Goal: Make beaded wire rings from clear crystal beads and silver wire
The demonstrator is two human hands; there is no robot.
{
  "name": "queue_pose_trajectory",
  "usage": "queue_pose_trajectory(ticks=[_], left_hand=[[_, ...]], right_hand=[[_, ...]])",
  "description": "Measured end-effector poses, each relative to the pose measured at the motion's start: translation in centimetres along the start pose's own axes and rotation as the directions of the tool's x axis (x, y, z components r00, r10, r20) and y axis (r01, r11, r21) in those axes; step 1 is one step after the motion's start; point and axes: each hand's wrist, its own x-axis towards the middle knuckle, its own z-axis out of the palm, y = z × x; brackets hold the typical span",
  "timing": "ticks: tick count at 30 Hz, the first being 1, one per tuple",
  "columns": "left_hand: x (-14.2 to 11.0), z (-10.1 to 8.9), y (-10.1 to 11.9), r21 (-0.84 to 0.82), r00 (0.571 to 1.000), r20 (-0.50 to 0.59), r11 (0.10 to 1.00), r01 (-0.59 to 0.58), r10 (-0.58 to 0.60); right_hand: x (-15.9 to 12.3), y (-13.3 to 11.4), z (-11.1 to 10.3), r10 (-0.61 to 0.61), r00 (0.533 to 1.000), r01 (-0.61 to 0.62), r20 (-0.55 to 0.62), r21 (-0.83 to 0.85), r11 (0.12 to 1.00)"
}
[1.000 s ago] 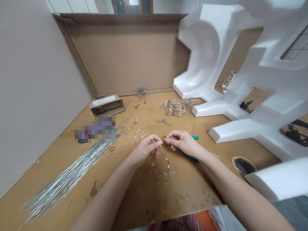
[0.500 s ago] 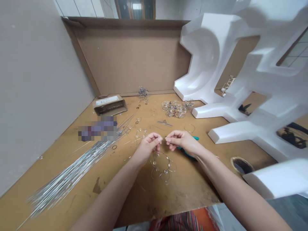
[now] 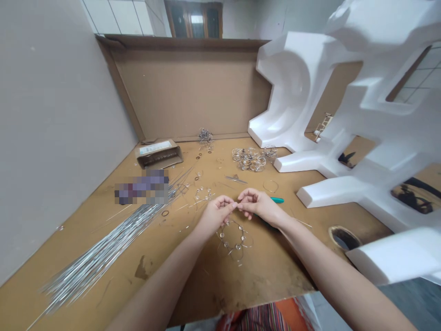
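Note:
My left hand [image 3: 216,213] and my right hand [image 3: 259,205] meet fingertip to fingertip above the brown table [image 3: 193,280], both pinched on the top of a thin wire piece [image 3: 234,238]. The wire is bent into loops strung with clear beads and hangs down onto the table between my wrists. A teal-handled tool [image 3: 277,200] lies partly hidden just behind my right hand.
A long bundle of silver wires [image 3: 99,255] lies at the left. A small cardboard box [image 3: 159,154] and finished beaded wire clusters [image 3: 250,158] sit farther back. White foam packing blocks [image 3: 344,115] fill the right side. A dark hole [image 3: 343,238] is near the right edge.
My hands have closed together slightly and shifted a little nearer; the beaded wire stays between them. The camera has tilted a bit.

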Motion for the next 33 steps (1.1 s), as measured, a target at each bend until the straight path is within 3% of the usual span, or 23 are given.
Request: queue_pose_trajectory(ticks=[11, 17, 25, 33], left_hand=[[0.2, -0.3, -0.1, -0.04, 0.998, -0.033, 0.997, -0.06, 0.059], [-0.5, 0.3, 0.6, -0.126, 0.988, -0.069, 0.981, -0.148, 0.14], [-0.5, 0.6, 0.3, -0.088, 0.986, -0.099, 0.986, -0.14, 0.132], [-0.5, 0.2, 0.6, -0.081, 0.998, -0.051, 0.996, -0.031, 0.027]], right_hand=[[-0.2, -0.3, 0.0, -0.039, 0.999, 0.039, 0.001, -0.007, 0.999], [-0.3, -0.6, -0.5, -0.034, 0.996, 0.03, 0.083, 0.043, 0.999], [-0.3, -0.4, -1.0, -0.021, 0.997, 0.017, 0.081, 0.04, 0.999], [-0.3, -0.2, -0.5, 0.022, 0.997, -0.021, 0.071, -0.005, 1.0]])
